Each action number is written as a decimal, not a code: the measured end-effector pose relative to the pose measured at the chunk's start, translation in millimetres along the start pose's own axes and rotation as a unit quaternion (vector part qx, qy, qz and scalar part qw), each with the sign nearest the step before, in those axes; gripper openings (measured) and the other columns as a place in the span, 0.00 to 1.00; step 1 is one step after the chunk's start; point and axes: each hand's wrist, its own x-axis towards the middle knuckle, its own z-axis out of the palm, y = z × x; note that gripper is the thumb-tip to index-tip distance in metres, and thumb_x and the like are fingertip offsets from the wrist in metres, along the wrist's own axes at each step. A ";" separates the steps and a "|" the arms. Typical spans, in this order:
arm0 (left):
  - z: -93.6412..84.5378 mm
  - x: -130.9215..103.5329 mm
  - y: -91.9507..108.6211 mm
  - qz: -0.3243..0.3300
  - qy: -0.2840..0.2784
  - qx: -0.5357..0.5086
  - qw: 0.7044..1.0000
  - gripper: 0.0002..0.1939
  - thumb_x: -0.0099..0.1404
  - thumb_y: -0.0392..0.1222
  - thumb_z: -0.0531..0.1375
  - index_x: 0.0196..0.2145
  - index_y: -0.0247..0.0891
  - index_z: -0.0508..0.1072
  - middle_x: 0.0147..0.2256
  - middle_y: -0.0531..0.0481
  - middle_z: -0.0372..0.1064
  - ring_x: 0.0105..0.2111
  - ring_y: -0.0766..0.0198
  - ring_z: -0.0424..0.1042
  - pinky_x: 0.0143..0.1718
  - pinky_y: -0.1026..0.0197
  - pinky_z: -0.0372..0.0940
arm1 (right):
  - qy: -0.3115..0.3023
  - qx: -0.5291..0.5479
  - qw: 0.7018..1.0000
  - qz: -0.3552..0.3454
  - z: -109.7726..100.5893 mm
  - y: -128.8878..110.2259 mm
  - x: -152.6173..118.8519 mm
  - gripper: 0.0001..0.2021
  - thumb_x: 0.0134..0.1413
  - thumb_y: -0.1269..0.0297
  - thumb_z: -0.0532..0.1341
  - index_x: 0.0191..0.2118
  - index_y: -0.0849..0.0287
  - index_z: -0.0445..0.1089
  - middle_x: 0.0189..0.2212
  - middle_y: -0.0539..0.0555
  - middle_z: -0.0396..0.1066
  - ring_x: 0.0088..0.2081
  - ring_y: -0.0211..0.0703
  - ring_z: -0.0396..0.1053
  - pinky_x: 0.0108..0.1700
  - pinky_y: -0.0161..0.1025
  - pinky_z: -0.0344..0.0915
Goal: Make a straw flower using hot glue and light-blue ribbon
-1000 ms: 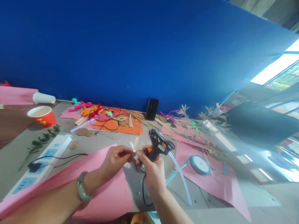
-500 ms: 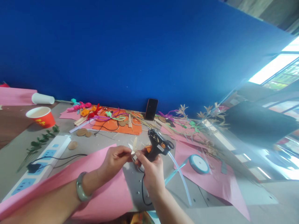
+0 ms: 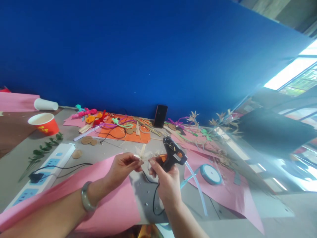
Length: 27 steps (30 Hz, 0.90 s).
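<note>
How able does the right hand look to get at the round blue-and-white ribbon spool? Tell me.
Probably not straight away: the right hand holds the black plastic glue gun, whose translucent glue stick hangs across the way. Nothing covers the ribbon spool.

glue gun [image 3: 176, 154]: black, orange | paper [image 3: 119, 205]: pink | wall [image 3: 119, 56]: blue
</note>
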 end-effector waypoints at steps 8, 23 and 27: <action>0.2 -0.6 -0.8 -0.006 -0.001 -0.011 1.000 0.11 0.55 0.44 0.68 0.28 0.33 0.74 0.23 0.49 0.74 0.24 0.65 0.74 0.30 0.64 0.69 | -0.025 -0.051 0.998 -0.013 -3.7 -5.0 -3.1 0.09 0.45 0.66 0.69 0.28 0.61 0.68 0.19 0.46 0.68 0.18 0.33 0.62 0.21 0.32 0.56; -1.5 1.0 8.4 -0.003 0.021 -0.005 1.000 0.10 0.56 0.43 0.67 0.29 0.34 0.72 0.22 0.51 0.74 0.24 0.65 0.74 0.29 0.64 0.69 | -0.071 -0.247 0.963 -0.079 -40.7 -21.5 12.5 0.09 0.51 0.60 0.63 0.26 0.60 0.70 0.16 0.48 0.67 0.17 0.36 0.62 0.22 0.34 0.60; -1.4 3.7 9.3 -0.011 0.042 -0.001 0.999 0.10 0.55 0.43 0.67 0.28 0.34 0.72 0.22 0.52 0.73 0.24 0.67 0.73 0.29 0.65 0.69 | -0.065 -0.295 0.952 -0.038 -63.1 -25.7 21.6 0.12 0.50 0.57 0.64 0.26 0.60 0.69 0.14 0.48 0.67 0.17 0.37 0.63 0.22 0.35 0.62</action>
